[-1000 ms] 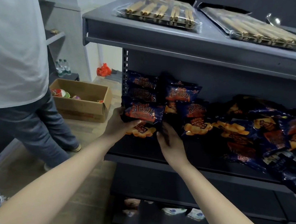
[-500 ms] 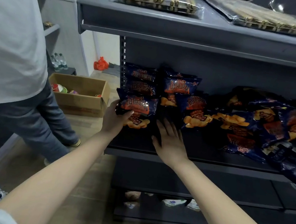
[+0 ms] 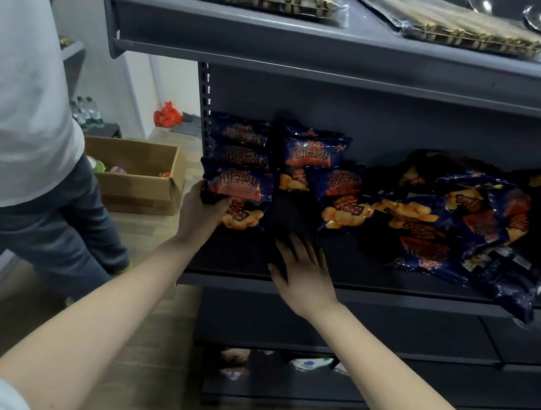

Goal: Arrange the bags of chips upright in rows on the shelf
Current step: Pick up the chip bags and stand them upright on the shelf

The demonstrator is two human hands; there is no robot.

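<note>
Pulled back from the bags, my right grip [image 3: 304, 274] hovers slack-fingered over the shelf [image 3: 357, 268] front, while my left grip [image 3: 201, 211] clasps the upright front chip bag [image 3: 240, 187] by its left edge.

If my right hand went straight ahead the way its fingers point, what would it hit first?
The right hand points into the dark gap on the shelf. The first thing in line looks like the upright chip bag standing behind that gap, though depth is hard to judge here.
</note>
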